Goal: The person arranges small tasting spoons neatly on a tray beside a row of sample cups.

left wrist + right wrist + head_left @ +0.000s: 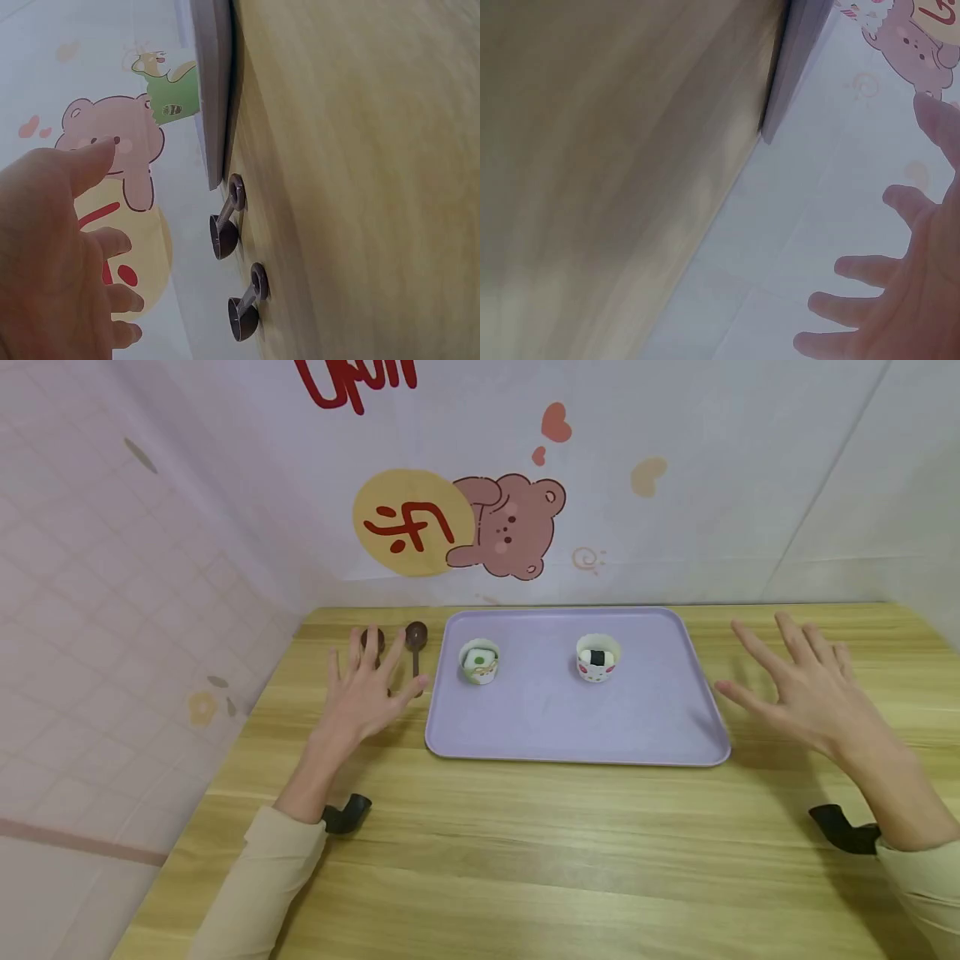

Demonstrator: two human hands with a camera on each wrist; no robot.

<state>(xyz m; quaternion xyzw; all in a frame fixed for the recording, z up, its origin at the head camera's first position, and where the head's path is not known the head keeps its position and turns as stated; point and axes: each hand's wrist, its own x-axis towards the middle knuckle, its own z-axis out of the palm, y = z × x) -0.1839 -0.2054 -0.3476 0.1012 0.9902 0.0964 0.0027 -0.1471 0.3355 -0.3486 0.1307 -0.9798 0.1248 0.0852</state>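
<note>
My left hand [365,697], fingers spread, hovers over the table left of the tray and holds nothing. Beneath and beyond its fingers lie two dark brown measuring spoons, one spoon [416,637] in plain sight and the other spoon [372,639] partly hidden by the fingers. In the left wrist view both spoons [223,236] show round bowls and ringed handle ends. My right hand [813,693], also spread and holding nothing, is in the air just right of the lilac tray [540,727]. On the tray stand a left paper cup [480,672] with a white, green-dotted piece and a right paper cup [597,670] with a rice-ball-shaped piece.
The wooden table [480,852] extends in front of the tray. A white printed sheet [720,460] with a bear drawing [517,531] rises behind the table, and a pale patterned sheet [97,610] hangs at the left. Black curved parts [348,814] sit by both wrists.
</note>
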